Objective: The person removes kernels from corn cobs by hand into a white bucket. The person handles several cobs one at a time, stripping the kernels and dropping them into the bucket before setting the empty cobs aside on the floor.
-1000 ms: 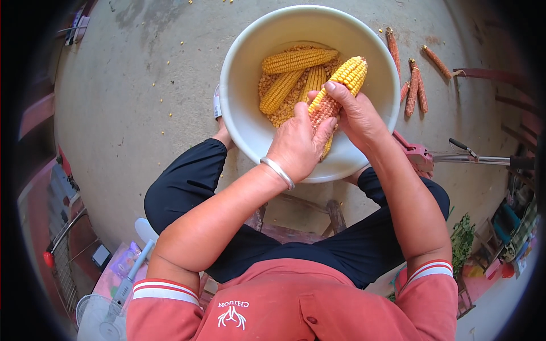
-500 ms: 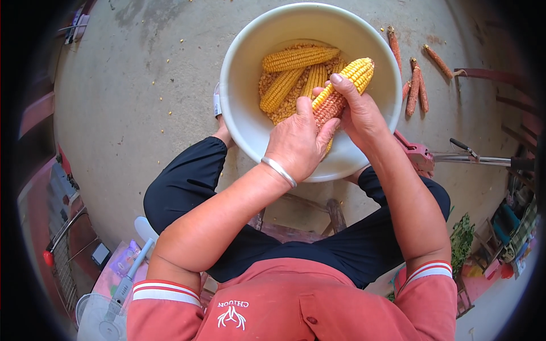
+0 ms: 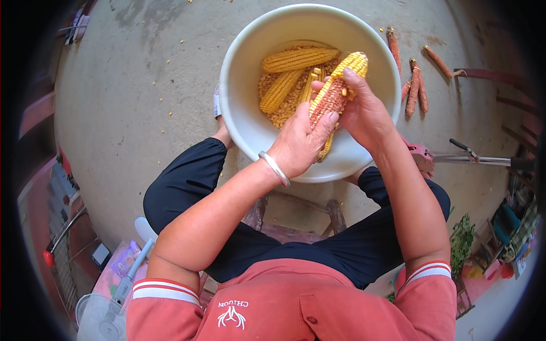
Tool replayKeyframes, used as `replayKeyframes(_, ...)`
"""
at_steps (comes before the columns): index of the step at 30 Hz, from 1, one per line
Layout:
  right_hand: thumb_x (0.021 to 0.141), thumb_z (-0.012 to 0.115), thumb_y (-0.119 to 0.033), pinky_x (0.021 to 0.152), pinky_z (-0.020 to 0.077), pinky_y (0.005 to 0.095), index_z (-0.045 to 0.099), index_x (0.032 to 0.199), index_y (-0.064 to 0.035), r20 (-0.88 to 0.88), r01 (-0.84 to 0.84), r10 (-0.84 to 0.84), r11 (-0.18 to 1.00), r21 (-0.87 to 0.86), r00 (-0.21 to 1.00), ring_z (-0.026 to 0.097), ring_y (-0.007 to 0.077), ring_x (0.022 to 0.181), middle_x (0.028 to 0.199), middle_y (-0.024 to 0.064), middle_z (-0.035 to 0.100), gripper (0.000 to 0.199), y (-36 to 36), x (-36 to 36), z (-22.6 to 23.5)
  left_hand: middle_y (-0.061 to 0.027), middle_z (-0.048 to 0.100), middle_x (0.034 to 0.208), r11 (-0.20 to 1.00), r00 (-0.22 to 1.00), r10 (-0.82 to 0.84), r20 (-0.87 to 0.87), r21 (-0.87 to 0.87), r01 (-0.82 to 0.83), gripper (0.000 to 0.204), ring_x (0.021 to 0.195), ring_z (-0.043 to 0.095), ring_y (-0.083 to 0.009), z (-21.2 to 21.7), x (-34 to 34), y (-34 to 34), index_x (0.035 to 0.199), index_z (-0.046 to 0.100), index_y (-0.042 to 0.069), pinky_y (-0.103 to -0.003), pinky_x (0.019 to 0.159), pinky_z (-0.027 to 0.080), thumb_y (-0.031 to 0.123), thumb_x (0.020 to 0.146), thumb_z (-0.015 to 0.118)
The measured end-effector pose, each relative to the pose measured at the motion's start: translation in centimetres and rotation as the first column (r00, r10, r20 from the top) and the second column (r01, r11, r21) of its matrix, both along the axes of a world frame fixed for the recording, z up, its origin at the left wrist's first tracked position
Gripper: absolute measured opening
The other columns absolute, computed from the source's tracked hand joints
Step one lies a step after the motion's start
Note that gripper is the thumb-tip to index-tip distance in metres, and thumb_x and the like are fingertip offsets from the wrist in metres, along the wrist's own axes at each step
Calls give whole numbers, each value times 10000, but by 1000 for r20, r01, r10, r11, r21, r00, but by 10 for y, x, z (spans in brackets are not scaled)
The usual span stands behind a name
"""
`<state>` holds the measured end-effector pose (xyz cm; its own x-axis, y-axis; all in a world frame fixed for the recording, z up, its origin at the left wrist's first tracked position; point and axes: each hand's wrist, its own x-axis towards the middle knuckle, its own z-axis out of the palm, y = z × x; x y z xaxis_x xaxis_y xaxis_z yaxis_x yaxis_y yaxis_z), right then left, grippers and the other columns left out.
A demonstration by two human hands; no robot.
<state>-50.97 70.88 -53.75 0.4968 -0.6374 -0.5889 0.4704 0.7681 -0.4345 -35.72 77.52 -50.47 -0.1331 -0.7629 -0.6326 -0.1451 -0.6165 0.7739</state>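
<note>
Grey concrete floor (image 3: 136, 102), person seated over a round whitish basin (image 3: 355, 162), both hands on corn.
Bare left hand (image 3: 302, 139), silver bracelet (image 3: 274, 169) at its wrist, grips the lower end of a half-stripped yellow ear of corn (image 3: 329, 101); bare right hand (image 3: 365, 108) is clamped around its upper part, thumb on top. Ear held tilted above the basin, tip leaning right. Underneath: whole yellow ears (image 3: 300, 59) on loose yellow kernels (image 3: 280, 117). Reddish bare cobs (image 3: 413, 94) lie on the floor, right of the basin.
</note>
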Motion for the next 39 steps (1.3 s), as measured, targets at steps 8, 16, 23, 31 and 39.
replayKeyframes(8,894,674,-291,941,484,420,496,1177,-44,-216,-157,141,986,-59,966,615,238,1008,1111,145,622,416,8,-2,-15,-312,621,851,974,952,-34,303,-205,100,423,814,619,-469,-8,-5,10,1024,443,-53,-513,726,479,344,942,563)
replayKeyframes(16,902,667,-330,946,482,407,490,1189,-38,-298,-99,40,977,-188,954,608,218,1011,1094,137,617,447,8,1,-16,-314,619,825,964,952,-8,305,-249,88,417,796,612,-482,-5,-7,9,1005,432,-47,-525,707,479,331,927,588)
replayKeyframes(23,889,683,-329,901,506,383,526,1169,-47,-271,-155,144,988,-19,952,624,192,966,1039,109,644,427,13,1,-23,-295,628,799,953,848,-127,514,-175,249,441,763,621,-467,-5,-6,9,1043,401,-27,-528,694,490,359,923,579)
replayKeyframes(31,886,670,-403,889,510,363,544,1145,-12,-322,-97,110,994,55,940,639,196,958,1021,112,656,486,17,1,-32,-278,635,790,930,790,-148,595,-187,315,439,743,630,-452,-5,-5,6,1037,374,-6,-521,668,501,355,912,590)
replayKeyframes(39,898,597,-501,644,477,291,652,914,62,-609,-158,46,979,-132,792,596,142,740,818,89,637,566,15,4,-24,-294,624,791,943,855,-144,497,-194,272,441,761,614,-478,-3,-3,6,1028,379,-15,-528,691,491,347,909,600)
